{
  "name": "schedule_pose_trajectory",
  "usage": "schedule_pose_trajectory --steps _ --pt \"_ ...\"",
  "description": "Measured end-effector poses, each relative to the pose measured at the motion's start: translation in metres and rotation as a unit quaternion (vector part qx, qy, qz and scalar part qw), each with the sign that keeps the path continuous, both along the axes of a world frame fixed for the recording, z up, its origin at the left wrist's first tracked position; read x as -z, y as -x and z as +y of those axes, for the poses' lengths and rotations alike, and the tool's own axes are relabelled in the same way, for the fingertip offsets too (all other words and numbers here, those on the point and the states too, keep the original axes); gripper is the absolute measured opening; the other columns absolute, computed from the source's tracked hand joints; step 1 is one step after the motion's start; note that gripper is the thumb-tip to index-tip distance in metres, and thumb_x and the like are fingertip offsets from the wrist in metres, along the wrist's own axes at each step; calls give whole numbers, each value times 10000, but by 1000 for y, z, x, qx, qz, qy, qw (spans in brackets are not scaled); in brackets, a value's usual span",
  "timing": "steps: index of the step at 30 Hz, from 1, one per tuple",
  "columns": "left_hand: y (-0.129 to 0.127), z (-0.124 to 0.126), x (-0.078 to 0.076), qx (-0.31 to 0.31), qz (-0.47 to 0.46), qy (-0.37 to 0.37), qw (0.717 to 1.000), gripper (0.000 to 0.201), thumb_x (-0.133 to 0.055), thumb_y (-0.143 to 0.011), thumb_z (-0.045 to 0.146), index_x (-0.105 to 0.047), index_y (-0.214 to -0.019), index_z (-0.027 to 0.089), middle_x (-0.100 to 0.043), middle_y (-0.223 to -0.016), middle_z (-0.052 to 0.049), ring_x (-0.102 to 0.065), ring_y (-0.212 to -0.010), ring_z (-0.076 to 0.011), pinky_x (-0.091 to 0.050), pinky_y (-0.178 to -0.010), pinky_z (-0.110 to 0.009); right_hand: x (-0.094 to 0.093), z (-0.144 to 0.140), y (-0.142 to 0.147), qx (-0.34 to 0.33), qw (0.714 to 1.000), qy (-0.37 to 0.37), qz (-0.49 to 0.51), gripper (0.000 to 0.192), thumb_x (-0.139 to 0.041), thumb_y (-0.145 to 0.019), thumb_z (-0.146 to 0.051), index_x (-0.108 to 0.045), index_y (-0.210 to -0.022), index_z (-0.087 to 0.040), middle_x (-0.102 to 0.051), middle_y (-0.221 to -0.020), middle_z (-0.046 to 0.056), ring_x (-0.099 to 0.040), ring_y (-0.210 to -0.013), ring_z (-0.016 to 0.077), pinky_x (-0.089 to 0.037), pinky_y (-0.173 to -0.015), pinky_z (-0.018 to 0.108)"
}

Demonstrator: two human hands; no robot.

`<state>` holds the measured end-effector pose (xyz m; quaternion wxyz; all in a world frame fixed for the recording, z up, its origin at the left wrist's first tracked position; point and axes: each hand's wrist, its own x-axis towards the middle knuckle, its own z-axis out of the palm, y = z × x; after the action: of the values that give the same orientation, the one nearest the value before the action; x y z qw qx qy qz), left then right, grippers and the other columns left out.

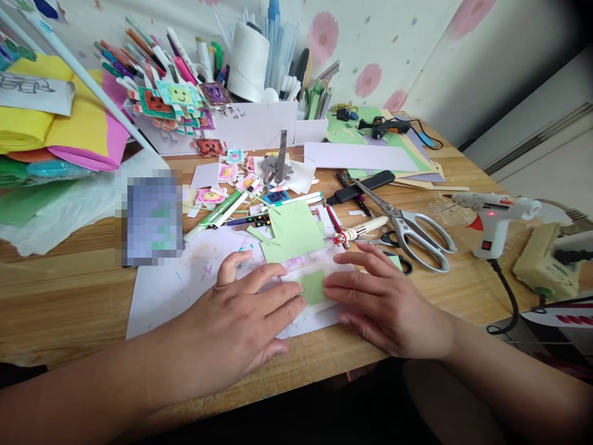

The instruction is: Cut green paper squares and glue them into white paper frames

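Observation:
A small green paper piece lies near the table's front edge, with a whitish see-through sheet seemingly over it. My left hand rests palm down, fingers stretched, its fingertips touching the left side of the piece. From the right, my right hand lays its extended fingertips on the opposite side. Under both is a white sheet of paper with coloured marks. Just beyond the hands lies a larger light green paper, beside a pen with a cartoon figure.
To the right lie large silver-handled scissors and a white glue gun, corded near a power strip. Markers and paper cut-outs clutter the middle. A pen box and thread cone stand behind.

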<state>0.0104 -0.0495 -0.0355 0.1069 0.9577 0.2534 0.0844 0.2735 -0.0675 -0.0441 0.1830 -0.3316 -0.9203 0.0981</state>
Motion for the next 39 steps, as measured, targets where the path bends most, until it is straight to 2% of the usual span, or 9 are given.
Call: schedule_pose_trajectory --steps 3,6,9,12,17,22,33,36,39 --pt "-1 4 -2 4 -19 10 1000 283 -604 -838 337 -574 -1111 269 -621 -1178 -31 -491 -1144 -268 -172 -995 -525 -1 0 -2 1 1000 9 -17 267 -582 -862 -251 -636 -1115 -182 -699 -1101 61 -496 -1172 294 -270 -1056 572" --pt "-1 11 -1 -71 -60 -7 996 164 -549 -870 291 -594 -1008 213 -621 -1043 -58 -538 -996 -244 -286 -884 -462 -5 2 -5 -6 999 16 37 269 -568 -858 -208 -616 -1120 -170 -677 -1088 92 -510 -1137 294 -320 -1025 562" --pt "-4 17 2 -148 -54 -15 987 233 -562 -859 382 -584 -990 191 -596 -966 -70 -524 -924 -253 -303 -795 -433 -9 5 -9 44 992 -6 117 227 -541 -839 -101 -609 -1048 -158 -631 -1003 112 -557 -990 248 -460 -875 455" --pt "-8 21 7 -171 -22 0 985 288 -598 -822 449 -588 -974 205 -578 -976 -64 -506 -936 -269 -289 -763 -422 -11 8 -12 90 992 -9 85 168 -553 -828 -85 -625 -952 -171 -615 -940 93 -545 -883 224 -481 -777 398" --pt "-15 22 8 -161 -27 32 986 142 -637 -814 334 -593 -844 203 -571 -908 -26 -494 -910 -233 -272 -750 -395 -7 8 -6 88 995 12 -34 159 -551 -871 -191 -681 -964 -187 -632 -1009 97 -521 -976 269 -440 -878 468" --pt "-12 18 1 -176 -24 88 980 81 -649 -800 247 -585 -779 203 -572 -908 -12 -486 -947 -231 -250 -776 -402 1 3 -9 74 997 -6 -36 159 -552 -883 -206 -679 -979 -195 -630 -1047 90 -507 -1058 268 -427 -938 457" --pt "18 13 -13 -201 25 116 972 99 -604 -771 154 -545 -830 207 -558 -961 -11 -475 -995 -224 -254 -808 -394 29 8 -35 61 989 -105 -79 223 -558 -867 -288 -628 -1079 -296 -618 -1138 51 -510 -1124 306 -471 -897 533" --pt "37 10 -17 -221 6 131 966 62 -557 -814 159 -555 -843 214 -578 -927 1 -503 -964 -203 -284 -823 -379 32 13 -44 38 986 -144 -78 284 -583 -836 -288 -615 -1118 -298 -618 -1150 56 -526 -1108 309 -508 -856 518" --pt "66 10 -18 -276 -29 96 956 145 -435 -883 152 -567 -858 205 -610 -865 4 -547 -870 -171 -331 -796 -348 31 17 -48 27 984 -167 -58 327 -599 -812 -260 -601 -1138 -277 -625 -1132 72 -545 -1083 301 -533 -823 486"
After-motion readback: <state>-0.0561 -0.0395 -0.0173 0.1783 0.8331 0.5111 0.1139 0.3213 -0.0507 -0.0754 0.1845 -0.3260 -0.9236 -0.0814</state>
